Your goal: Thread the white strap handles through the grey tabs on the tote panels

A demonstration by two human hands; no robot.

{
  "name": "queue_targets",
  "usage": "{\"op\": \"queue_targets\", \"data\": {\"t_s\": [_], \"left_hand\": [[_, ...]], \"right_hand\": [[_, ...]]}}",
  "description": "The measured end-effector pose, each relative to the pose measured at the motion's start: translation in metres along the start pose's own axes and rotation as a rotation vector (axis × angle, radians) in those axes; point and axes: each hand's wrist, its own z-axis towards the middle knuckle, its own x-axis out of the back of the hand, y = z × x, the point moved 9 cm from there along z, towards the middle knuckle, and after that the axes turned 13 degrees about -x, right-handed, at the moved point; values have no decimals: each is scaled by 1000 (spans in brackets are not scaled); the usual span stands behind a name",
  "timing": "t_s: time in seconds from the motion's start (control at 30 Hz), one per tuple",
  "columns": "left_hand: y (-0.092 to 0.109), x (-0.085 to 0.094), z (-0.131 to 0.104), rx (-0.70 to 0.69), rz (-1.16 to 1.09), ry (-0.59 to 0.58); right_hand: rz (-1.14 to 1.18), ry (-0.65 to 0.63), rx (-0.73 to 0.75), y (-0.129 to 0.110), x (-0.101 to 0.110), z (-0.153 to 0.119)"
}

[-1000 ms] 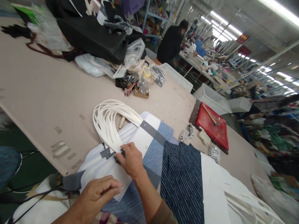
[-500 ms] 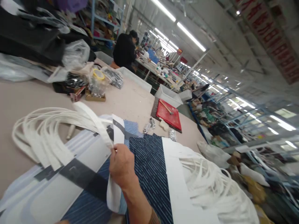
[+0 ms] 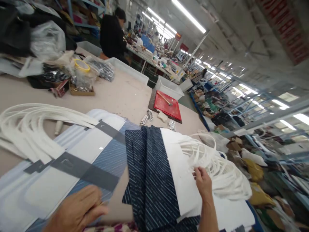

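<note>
One strip of surface shows near you, between the white-and-blue panels at left and dark striped fabric. Your left hand curls above the panels' near edge, grasp hidden; your right hand is at the white straps at right, hold impossible to tell.

Two hands, two strap bundles, seemingly one hammer.

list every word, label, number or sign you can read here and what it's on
No text reads clearly enough to quote.
Banner, upper right: large reddish characters, too blurred.
Two red signs hanging far back: too small.
Dark striped cloth: tiny pale marks, too small to tell if they are words.
Grey strip: a faint mark, too unclear.
</note>
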Motion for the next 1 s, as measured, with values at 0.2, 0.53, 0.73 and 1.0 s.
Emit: {"op": "queue_targets", "data": {"t_s": [0.2, 0.53, 0.73, 1.0], "left_hand": [[16, -3, 12, -92, 127, -78], [20, 6, 5, -103, 180, -99], [-3, 21, -13, 31, 127, -105], [-34, 44, -21, 46, 191, -64]], "right_hand": [[-169, -72, 73, -29, -21, -61], [125, -769, 1118, -216, -137, -304], [137, -814, 1182, -230, -157, -314], [279, -908, 718, -243, -221, -309]]}}
